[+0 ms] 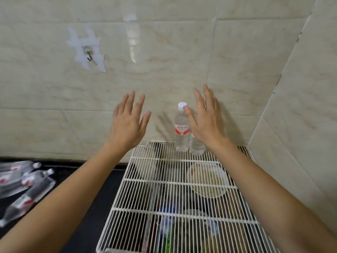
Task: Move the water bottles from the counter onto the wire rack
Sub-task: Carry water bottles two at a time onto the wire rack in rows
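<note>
The pale tiled wall (164, 52) rises behind and to the right of the white wire rack (138, 194), which sits tucked into the corner. A black counter (87, 234) runs off to the rack's left. Both bare forearms reach out over the rack. The left hand (127, 123) is raised above the rack's far left corner and the right hand (206, 121) above its far edge. Both have fingers spread wide and straight and grip nothing. Several water bottles (23, 183) lie on their sides in a loose heap on the counter, well to the left of the rack, too blurred to count surely. Under the rack's wires, toward its right side, sits a pale round bowl (207, 181), with darker items I cannot make out nearer the front. A labelled bottle (181, 128) with a white cap stands upright at the rack's far edge against the wall. The right thumb crosses its cap in view, though whether it touches I cannot tell. A second bottle (197, 147) stands just beside it, mostly hidden behind the right wrist. High on the wall, up and left of the rack, a small metal hook (90, 55) is stuck on with white tape.
</note>
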### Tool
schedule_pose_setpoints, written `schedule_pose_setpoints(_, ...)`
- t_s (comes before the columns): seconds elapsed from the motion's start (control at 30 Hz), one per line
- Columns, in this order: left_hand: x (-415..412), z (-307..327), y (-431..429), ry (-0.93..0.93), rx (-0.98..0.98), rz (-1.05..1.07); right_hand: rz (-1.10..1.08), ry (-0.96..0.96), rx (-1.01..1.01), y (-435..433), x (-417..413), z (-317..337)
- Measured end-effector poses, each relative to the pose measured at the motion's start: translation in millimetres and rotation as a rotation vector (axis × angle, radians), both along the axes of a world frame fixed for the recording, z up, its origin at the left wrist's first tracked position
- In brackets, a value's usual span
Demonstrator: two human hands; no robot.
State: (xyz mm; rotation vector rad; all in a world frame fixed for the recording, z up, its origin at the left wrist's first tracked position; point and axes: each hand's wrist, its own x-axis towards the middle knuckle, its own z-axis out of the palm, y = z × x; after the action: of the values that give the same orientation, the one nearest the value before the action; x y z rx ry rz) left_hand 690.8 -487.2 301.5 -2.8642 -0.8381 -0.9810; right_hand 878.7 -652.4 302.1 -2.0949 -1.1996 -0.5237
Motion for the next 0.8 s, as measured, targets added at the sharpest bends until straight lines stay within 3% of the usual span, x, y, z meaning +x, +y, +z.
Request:
schedule_pose_setpoints(0.07,-43,-20,-6,0.035,0.008,0.095,0.076,-0.109,0.003,16,-25,-21)
schedule_pose_setpoints(0.13,-124,-50,-2,0.068,-0.002,0.33,0.287,-0.1,-0.073,55,-85,-47)
schedule_pose_setpoints(0.2,-171,-68,-5,0.075,-0.026,0.406,0.338,-0.084,-0.155,67,-115,-66)
schedule_pose_setpoints(0.37,-212,-65,0,0.073,-0.045,0.489,0.353,-0.09,-0.204,80,-143,-79)
schedule_pose_setpoints(0.6,-380,-72,25,0.037,-0.067,0.608,0.48,-0.131,-0.269,134,-308,-91)
schedule_pose_setpoints(0.8,-525,-95,63,0.131,-0.124,0.631,0.479,-0.11,-0.315,194,-444,-113)
